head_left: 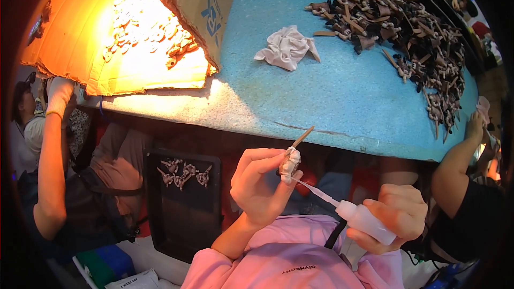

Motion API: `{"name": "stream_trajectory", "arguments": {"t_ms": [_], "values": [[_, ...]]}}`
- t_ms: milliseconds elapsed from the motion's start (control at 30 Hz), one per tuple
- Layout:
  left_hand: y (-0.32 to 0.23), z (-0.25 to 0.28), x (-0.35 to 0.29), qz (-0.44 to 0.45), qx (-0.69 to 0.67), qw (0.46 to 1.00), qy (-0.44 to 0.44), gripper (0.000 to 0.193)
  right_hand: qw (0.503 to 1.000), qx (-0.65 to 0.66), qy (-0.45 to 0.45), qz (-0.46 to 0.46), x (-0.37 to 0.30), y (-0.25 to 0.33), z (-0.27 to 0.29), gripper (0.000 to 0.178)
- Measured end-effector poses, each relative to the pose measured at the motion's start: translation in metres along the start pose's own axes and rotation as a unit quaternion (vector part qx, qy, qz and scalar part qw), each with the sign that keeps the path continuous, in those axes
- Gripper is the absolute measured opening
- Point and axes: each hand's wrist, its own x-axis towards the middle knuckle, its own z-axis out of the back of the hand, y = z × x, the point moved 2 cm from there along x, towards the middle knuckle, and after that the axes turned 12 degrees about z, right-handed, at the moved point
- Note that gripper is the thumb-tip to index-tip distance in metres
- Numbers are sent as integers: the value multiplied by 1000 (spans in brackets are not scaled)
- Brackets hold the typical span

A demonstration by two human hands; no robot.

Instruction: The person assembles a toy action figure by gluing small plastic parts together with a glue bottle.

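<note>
In front of my chest, my left hand (pixel 256 190) pinches a small pale figurine (pixel 290 164) between thumb and fingers. A flat wooden-coloured stick (pixel 304 136) juts up from the figurine's top. My right hand (pixel 399 217) is wrapped round a white squeeze bottle (pixel 365 222), tilted so its long thin nozzle (pixel 318 192) points up and left. The nozzle's fine tip reaches the figurine's lower end, close to my left fingertips; whether it touches cannot be made out.
Past my hands lies a blue-topped table (pixel 246 96) with a crumpled whitish cloth (pixel 289 48) and a large heap of figurines (pixel 412 43). A brightly lit cardboard box (pixel 69 48) holds small parts. A black tray (pixel 184 219) carries several figurines. Co-workers' arms (pixel 51 171) flank me.
</note>
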Motion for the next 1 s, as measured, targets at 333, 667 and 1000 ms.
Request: {"name": "stream_trajectory", "arguments": {"t_ms": [333, 667, 1000], "values": [[0, 1, -1, 2, 14, 1000, 3, 33, 1000, -7, 22, -7, 2, 3, 0, 37], [0, 0, -1, 15, -5, 1000, 6, 31, 1000, -15, 18, -11, 1, 3, 0, 37], [0, -1, -1, 23, -20, 999, 12, 30, 999, -16, -1, -29, 0, 2, -1, 38]]}}
